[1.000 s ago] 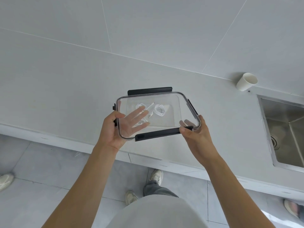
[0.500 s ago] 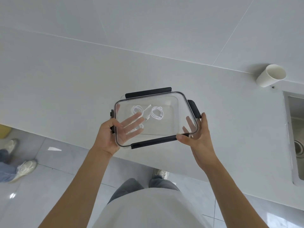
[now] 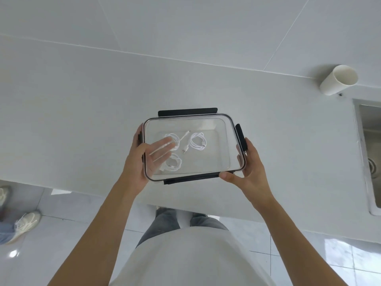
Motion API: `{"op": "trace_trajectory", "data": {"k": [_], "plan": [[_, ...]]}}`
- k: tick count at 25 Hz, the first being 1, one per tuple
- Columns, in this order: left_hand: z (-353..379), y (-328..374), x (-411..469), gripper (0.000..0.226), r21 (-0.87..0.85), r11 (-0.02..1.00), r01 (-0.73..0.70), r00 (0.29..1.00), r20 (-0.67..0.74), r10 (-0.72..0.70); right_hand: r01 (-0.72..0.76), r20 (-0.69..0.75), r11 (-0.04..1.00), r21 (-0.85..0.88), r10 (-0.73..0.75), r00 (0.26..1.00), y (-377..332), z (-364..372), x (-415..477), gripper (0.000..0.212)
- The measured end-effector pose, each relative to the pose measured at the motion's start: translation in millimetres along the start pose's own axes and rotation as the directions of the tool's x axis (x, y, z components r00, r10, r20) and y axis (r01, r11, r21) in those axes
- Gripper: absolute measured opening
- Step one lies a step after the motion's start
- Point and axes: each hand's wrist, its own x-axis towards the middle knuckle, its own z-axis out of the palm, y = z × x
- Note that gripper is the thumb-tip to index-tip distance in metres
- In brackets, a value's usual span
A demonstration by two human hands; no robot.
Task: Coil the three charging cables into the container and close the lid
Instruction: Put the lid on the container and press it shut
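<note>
I hold a clear lid [image 3: 216,122] with black latches on its sides flat above the white counter. My left hand [image 3: 135,162] grips its left edge, and its fingers show through the plastic from underneath. My right hand [image 3: 250,172] holds the right front corner, thumb on the front latch [image 3: 191,178]. Through the lid I see the clear container [image 3: 223,155] below. Three coiled white cables lie in it: one at the right [image 3: 198,141], one at the left [image 3: 174,139], one in front [image 3: 174,164]. I cannot tell whether the lid touches the container.
A white paper cup [image 3: 338,80] stands at the back right of the counter. A steel sink [image 3: 369,141] is set into the counter at the far right. The counter's front edge runs just under my hands. Another person's shoe [image 3: 24,223] is on the floor at the left.
The lid has gone from tilted to nearly level and now lines up over the container. Both hands keep the same grip. My view has shifted left.
</note>
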Motion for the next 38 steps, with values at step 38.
{"op": "trace_trajectory", "data": {"k": [38], "plan": [[-42,-26,36,0.045,0.897,0.425,-0.123,0.889,-0.092,0.449,-0.095,-0.141,0.963,-0.252,0.061,0.988,36,32,1,0.114]]}}
